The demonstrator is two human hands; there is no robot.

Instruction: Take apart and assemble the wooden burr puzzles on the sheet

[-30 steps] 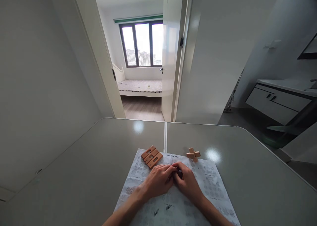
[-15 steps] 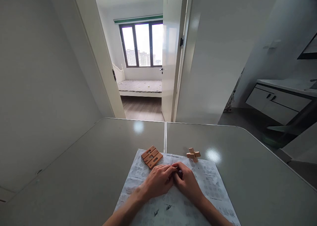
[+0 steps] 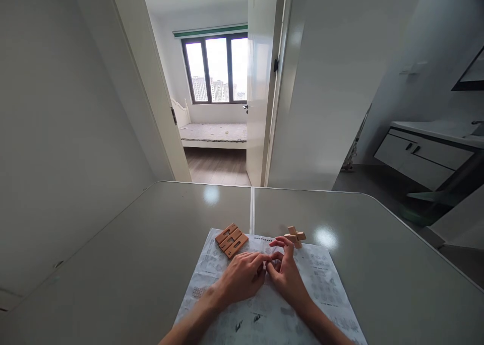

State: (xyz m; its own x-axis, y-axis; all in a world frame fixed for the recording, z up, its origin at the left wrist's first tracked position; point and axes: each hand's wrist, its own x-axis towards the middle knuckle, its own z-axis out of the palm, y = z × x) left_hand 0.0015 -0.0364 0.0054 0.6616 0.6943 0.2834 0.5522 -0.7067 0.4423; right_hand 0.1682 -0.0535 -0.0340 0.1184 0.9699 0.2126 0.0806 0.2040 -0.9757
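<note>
My left hand (image 3: 245, 274) is curled closed above the printed paper sheet (image 3: 260, 330), its fingertips meeting those of my right hand (image 3: 285, 272). Thumb and lower fingers of the right hand pinch inward while its upper fingers are raised. Whatever lies between the hands is hidden by the fingers. Just beyond the left hand rest several flat reddish-brown wooden pieces (image 3: 232, 239) with slots and notches, set side by side. Past the right fingertips sits a pale wooden cross-shaped burr puzzle (image 3: 295, 236), partly behind a raised finger.
The sheet lies on a glossy grey table (image 3: 151, 264) with a pale seam down its middle. Beyond its far edge, a doorway with an open door (image 3: 260, 93) shows a bed (image 3: 214, 132) and a window. A vanity cabinet (image 3: 423, 151) stands at the right.
Upper fingers of my right hand have lifted and straightened away from the left hand, toward the burr puzzle. My left hand stays nearly where it was.
</note>
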